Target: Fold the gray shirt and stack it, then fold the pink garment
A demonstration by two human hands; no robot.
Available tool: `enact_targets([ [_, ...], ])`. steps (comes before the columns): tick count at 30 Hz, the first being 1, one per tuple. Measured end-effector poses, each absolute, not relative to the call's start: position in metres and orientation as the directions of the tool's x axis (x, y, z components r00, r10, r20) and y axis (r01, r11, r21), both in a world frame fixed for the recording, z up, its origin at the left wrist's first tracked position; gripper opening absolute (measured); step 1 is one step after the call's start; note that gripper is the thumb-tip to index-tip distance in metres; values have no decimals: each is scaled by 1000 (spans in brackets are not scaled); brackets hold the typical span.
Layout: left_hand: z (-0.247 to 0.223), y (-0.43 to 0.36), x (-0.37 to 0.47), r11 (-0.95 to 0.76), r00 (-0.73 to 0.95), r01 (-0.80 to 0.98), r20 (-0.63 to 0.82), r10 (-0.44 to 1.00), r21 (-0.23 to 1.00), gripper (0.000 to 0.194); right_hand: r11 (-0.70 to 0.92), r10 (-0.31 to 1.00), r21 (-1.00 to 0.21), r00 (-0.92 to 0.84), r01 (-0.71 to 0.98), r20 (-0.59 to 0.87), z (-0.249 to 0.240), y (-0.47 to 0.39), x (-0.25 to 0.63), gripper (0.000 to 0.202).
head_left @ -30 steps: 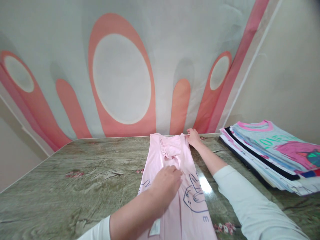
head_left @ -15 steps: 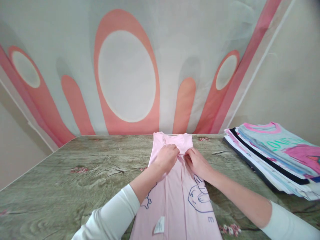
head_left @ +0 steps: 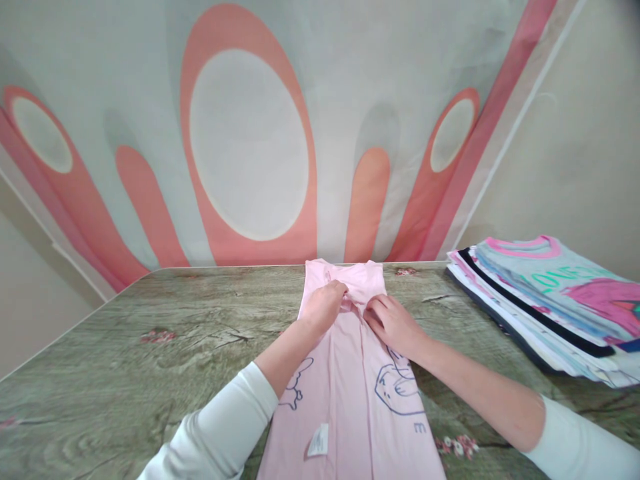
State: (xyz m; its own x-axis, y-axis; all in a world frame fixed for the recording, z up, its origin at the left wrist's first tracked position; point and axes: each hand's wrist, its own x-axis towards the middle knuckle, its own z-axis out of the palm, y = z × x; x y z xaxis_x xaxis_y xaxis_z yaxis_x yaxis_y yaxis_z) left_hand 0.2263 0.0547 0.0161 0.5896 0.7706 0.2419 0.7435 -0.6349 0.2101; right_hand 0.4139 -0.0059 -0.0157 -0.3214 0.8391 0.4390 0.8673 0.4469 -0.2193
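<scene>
A long pink shirt (head_left: 350,393) lies front to back on the table, its sides turned inward in lengthwise folds. Blue line-drawn cartoon figures show on both side panels, and a white care label (head_left: 318,441) lies on the left one. My left hand (head_left: 325,307) is closed on the fabric just below the neckline, pinching a raised bit of cloth. Beside it, my right hand (head_left: 390,323) has curled fingers gripping the shirt's right folded edge. The fingertips of the right hand are partly hidden.
A stack of folded clothes (head_left: 540,317) stands at the right, with a grey pink-collared shirt (head_left: 565,267) on top. The wood-patterned table (head_left: 190,347) ends at a wall covering (head_left: 335,133) with pink shapes behind it.
My left hand has moved slightly left, so the gap between my hands is wider. The fabric between them has shifted a little. The whole view has tilted slightly.
</scene>
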Motion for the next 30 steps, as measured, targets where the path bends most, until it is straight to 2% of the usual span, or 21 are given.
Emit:
enact_targets([
  [4,9,61,226,-619,564,715,254,786,325,22,453,843,-189,-351,871,407,-14,-8,414,17],
  [7,2,64,225,-595,539,716,252,804,366,25,458,850,-170,-374,872,370,-10,-11,415,21],
  [14,3,58,221,-623,571,697,251,781,354,22,472,847,-131,-407,872,343,-5,-15,415,26],
  [20,13,46,215,-656,610,676,245,754,335,22,494,832,-138,-420,858,363,-4,-12,416,18],
  [26,20,39,216,-627,590,719,216,778,299,17,513,819,-148,-430,846,381,-7,-6,419,20],
  [30,23,25,218,-659,630,677,206,749,328,17,492,836,-143,-419,859,355,-2,-10,420,27],
])
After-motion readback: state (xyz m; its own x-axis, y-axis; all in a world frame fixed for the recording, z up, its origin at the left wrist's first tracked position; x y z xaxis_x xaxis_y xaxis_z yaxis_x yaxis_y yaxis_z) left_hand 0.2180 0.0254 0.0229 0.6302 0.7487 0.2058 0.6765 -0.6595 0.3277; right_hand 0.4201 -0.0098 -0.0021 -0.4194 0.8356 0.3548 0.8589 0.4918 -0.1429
